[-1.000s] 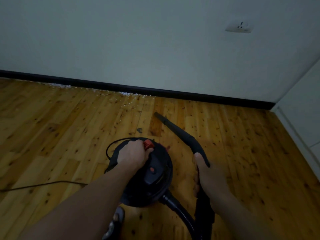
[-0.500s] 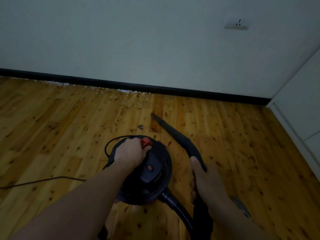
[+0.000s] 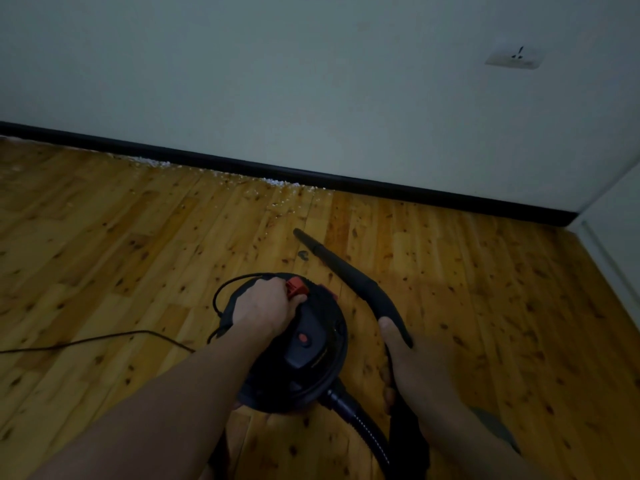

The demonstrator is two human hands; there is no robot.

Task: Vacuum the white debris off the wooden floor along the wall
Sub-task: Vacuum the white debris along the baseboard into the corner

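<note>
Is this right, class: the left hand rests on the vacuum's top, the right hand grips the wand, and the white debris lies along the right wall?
Not quite. In the head view the debris lies along the far wall's skirting, not the right wall. The rest holds: left hand on the vacuum, right hand gripping the wand.

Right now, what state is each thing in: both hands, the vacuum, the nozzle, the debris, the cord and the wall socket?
Left hand: closed on the vacuum's top handle, thumb by the red switch.
Right hand: gripping the hose wand.
Vacuum canister: upright on the floor.
Nozzle: pointing towards the wall, short of the debris.
White debris: lying along the baseboard.
Power cord: slack across the floor.
Wall socket: nothing plugged in.
</note>
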